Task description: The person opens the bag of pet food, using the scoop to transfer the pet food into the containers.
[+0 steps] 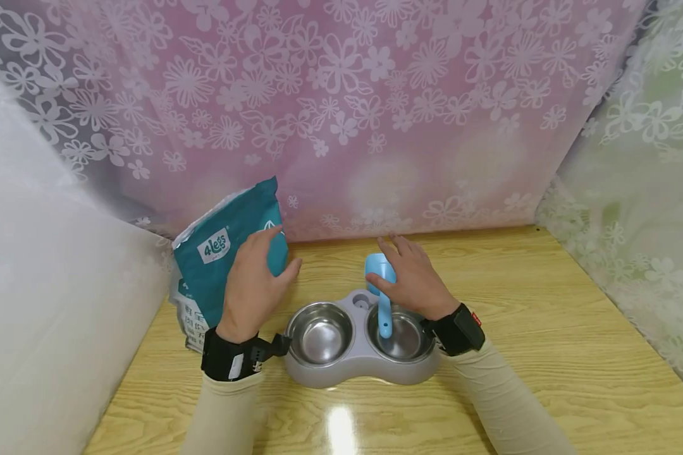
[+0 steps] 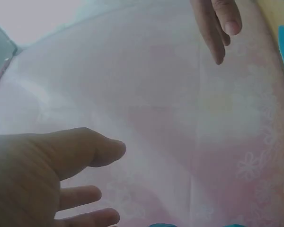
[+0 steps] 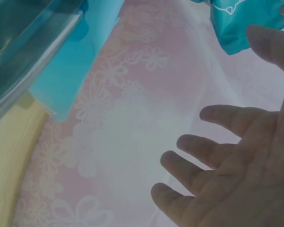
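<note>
On my head view, the left hand (image 1: 256, 284) is hanging in front of a teal 4Legs bag (image 1: 212, 273), its fingers spread; I cannot tell whether they are touching it. The bag is tilting, with a printed pouch (image 1: 192, 316) showing just below. The right hand (image 1: 414, 278) is hovering over the blue scoop (image 1: 384, 309), whose handle is reaching over the right-side steel bowl (image 1: 411, 344) of a grey double feeder (image 1: 360, 363) sitting on the desk (image 1: 523, 316).

On the left wrist view, I'm seeing that hand's thumb standing apart from its fingers.

On the right wrist view, the right hand's fingers are spreading, with the scoop lying near a bowl rim.
</note>
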{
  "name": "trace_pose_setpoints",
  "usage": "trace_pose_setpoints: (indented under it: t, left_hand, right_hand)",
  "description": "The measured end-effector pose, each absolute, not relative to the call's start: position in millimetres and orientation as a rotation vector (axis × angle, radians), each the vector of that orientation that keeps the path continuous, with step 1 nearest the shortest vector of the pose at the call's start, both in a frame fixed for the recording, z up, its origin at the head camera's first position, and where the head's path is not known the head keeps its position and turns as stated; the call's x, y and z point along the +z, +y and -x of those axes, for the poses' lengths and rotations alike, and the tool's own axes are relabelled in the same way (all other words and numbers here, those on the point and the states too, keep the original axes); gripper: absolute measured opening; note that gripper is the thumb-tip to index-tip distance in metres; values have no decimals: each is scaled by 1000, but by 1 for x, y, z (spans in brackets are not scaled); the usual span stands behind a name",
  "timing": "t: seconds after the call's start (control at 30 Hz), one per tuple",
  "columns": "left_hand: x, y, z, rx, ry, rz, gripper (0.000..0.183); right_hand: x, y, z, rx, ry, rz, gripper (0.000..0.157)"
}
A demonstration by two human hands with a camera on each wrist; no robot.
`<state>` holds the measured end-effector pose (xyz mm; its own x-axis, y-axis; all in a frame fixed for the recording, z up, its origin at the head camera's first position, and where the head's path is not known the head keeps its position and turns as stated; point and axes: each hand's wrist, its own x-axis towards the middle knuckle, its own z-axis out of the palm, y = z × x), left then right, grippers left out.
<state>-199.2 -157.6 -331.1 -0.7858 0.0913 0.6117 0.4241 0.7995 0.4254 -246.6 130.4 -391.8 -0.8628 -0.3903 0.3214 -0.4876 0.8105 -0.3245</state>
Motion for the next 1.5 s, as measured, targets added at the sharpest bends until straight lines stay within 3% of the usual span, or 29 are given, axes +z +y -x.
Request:
trace_pose_setpoints:
  t: [0.27,0.9,1.33,1.5]
  left_hand:
    - [-326,-159,192,-766,-2345,370,63]
    - [-271,-162,151,-826,-1651,215,42]
    - [-304,-223,178,-951,-1870,-197,66]
    - [-309,-227,182,-963,-1868,-239,59]
  right_hand:
    - [-389,130,244,615,-2652,-736,77]
    - [-368,120,231,705,-2268,-882,61]
    - [-367,118,231,731,-2261,-862,55]
    - [-366,118,230,744,-2256,-858,47]
